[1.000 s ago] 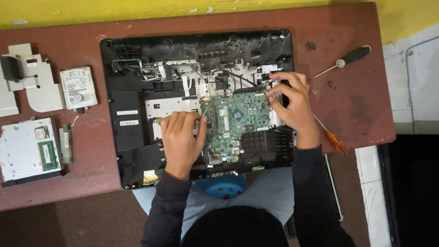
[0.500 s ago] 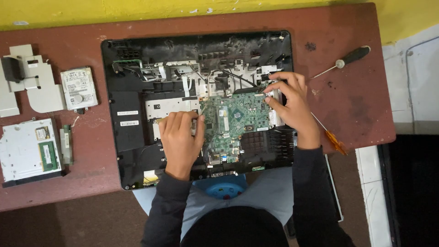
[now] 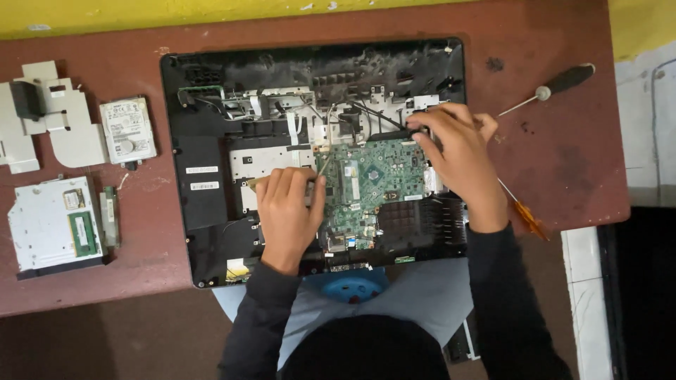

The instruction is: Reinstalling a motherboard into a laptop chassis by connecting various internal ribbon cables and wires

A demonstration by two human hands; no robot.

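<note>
Fingers of the left hand (image 3: 287, 211) curl around a slim tool whose thin tip (image 3: 324, 165) pokes out above the knuckles and touches down near the left edge of the green circuit board (image 3: 373, 176); that grip is clenched on the tool. The right hand (image 3: 458, 155) rests over the board's upper right corner, its fingertips pinching at a black part beside a metal bracket; whether that grip truly holds anything cannot be told, since the fingers cover the spot. The circuit board sits in the middle of an opened black computer casing (image 3: 204, 211), with a dark finned block (image 3: 419, 222) just below and to its right, and loose cables running above it. The casing lies flat on a reddish-brown counter (image 3: 141, 267). Right of the casing, partly under the right wrist, lies an orange-handled screwdriver (image 3: 524, 214); farther up, well apart, lies a black-handled screwdriver (image 3: 556, 86). On the left side of the counter sit a small silver hard drive (image 3: 128, 131), grey-white plastic cover pieces (image 3: 49, 119), a flat silver optical drive (image 3: 53, 224) and a narrow green-edged strip (image 3: 108, 217) just beside it. Dark sleeves cover both forearms.
</note>
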